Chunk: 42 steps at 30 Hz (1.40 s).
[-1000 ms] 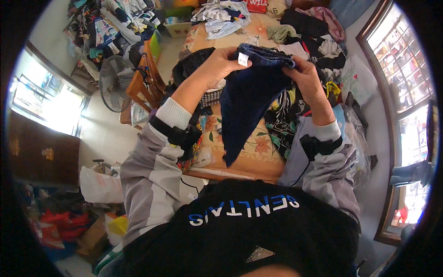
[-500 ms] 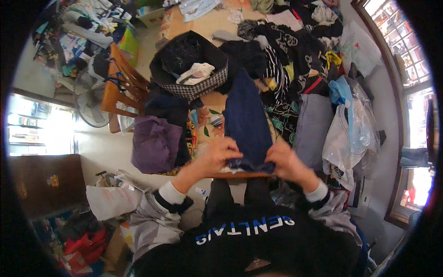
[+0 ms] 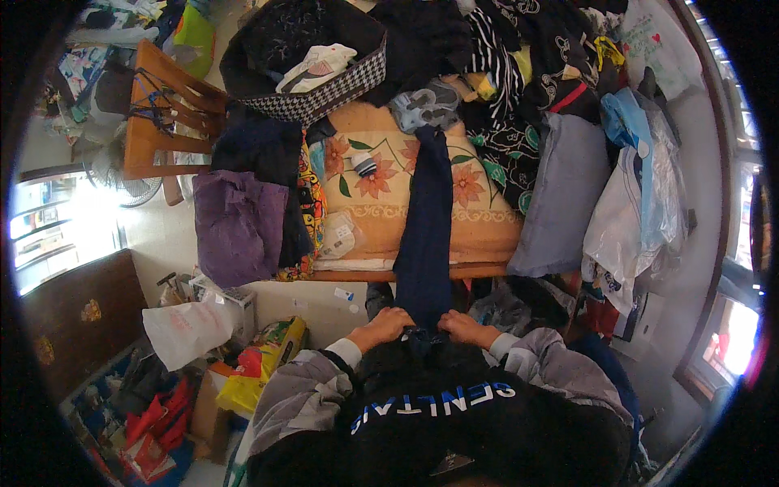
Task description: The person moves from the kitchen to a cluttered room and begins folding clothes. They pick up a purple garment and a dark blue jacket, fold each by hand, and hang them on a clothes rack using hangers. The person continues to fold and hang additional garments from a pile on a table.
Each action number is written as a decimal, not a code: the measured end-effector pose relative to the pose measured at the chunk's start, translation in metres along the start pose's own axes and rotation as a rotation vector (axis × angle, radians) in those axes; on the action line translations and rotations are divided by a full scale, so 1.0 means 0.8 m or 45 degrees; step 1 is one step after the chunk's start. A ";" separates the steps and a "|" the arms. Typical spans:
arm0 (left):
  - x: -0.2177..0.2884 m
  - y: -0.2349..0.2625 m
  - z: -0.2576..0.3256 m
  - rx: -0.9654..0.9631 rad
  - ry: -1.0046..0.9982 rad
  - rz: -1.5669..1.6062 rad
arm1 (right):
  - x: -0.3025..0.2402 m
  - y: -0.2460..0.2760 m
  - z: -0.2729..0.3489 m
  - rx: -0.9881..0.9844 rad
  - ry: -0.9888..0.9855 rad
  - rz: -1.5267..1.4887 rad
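A pair of navy trousers [image 3: 426, 219], drawn out long and narrow, hangs over the table's near edge toward my body. Its far end lies on the flowered tablecloth [image 3: 373, 146]. My left hand [image 3: 383, 328] pinches the left corner of the near end, close against my black top. At the right corner, my right hand [image 3: 469, 329] grips the same end. Some bunched cloth shows between the hands. Beyond the trousers' far end sits a clear plastic bag [image 3: 425, 107] with something grey in it.
On the table's left lie folded purple cloth [image 3: 239, 223] and a houndstooth fabric box [image 3: 324, 93]. A small striped rolled item [image 3: 363, 164] rests on the cloth. A grey folded piece [image 3: 558, 195] and plastic bags [image 3: 629, 203] lie right. A wooden chair [image 3: 166, 114] stands left.
Both hands have pulled the near end of the trousers off the table toward my body and come closer together. The trousers now look longer and narrower. The view has shifted nearer the table edge.
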<state>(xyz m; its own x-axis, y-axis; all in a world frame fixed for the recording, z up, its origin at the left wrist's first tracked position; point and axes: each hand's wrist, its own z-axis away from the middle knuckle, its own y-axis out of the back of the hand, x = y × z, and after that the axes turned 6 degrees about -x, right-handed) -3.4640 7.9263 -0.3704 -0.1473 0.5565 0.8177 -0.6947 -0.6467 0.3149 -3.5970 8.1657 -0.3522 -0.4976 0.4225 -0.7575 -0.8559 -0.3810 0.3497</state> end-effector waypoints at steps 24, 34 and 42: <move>-0.091 0.104 -0.157 0.922 0.588 0.412 | 0.169 0.258 -0.220 1.152 -0.512 -0.090; -0.076 0.087 -0.134 0.743 0.855 0.253 | 0.143 0.339 -0.250 1.134 -0.762 0.074; -0.088 0.097 -0.144 0.858 0.628 0.360 | 0.238 0.363 -0.278 1.712 -0.594 -0.884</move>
<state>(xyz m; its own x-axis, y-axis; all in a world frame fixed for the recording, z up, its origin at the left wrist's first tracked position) -3.5885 7.8972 -0.4592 -0.6462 0.3899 0.6561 -0.0462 -0.8781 0.4763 -3.9091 7.9529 -0.5172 0.2469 0.4987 -0.8309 -0.2942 0.8555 0.4261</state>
